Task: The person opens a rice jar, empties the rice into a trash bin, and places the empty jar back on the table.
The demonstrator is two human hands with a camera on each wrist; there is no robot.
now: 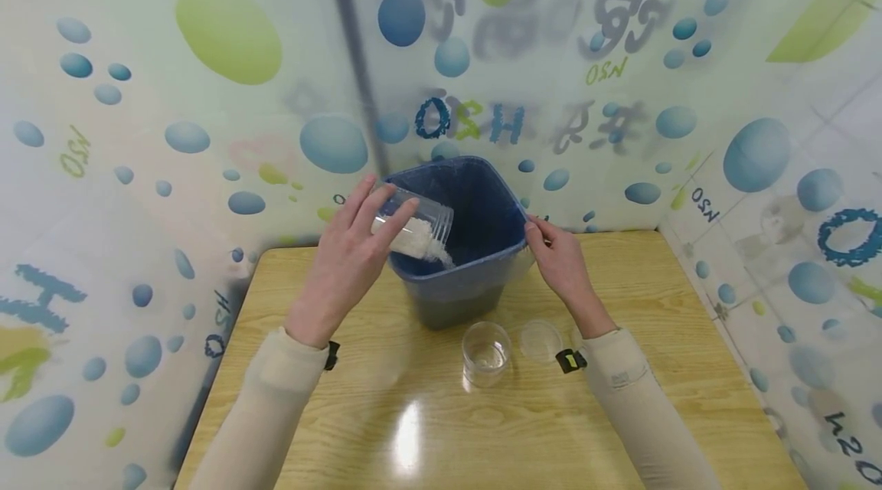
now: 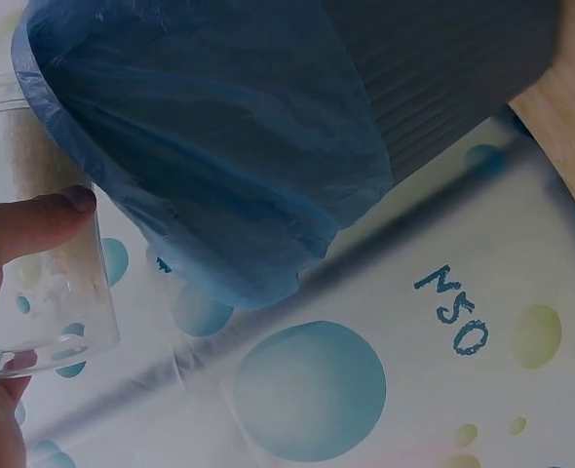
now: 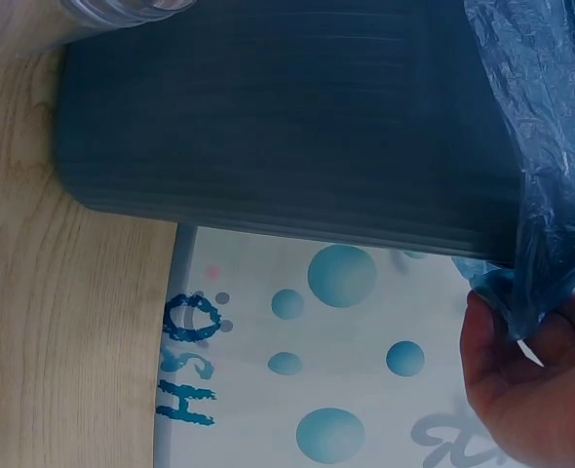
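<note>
My left hand (image 1: 347,256) grips a clear jar (image 1: 436,210), tipped on its side over the bin's opening. White, loose material (image 1: 416,238) lies along the jar's lower side and spills from its mouth. The dark blue-grey bin (image 1: 458,306) stands upright on the table, lined with a thin blue bag (image 2: 219,127) folded over its rim. At the rim's right side, my right hand (image 1: 561,260) pinches a gathered edge of that bag, plainest in the right wrist view. What lies at the bottom of the bin is hidden.
In front of the bin, a second clear jar (image 1: 485,356) stands on the wooden table (image 1: 358,413), beside a flat clear lid (image 1: 540,341). A patterned curtain (image 1: 262,122) hangs close behind the bin and along both sides.
</note>
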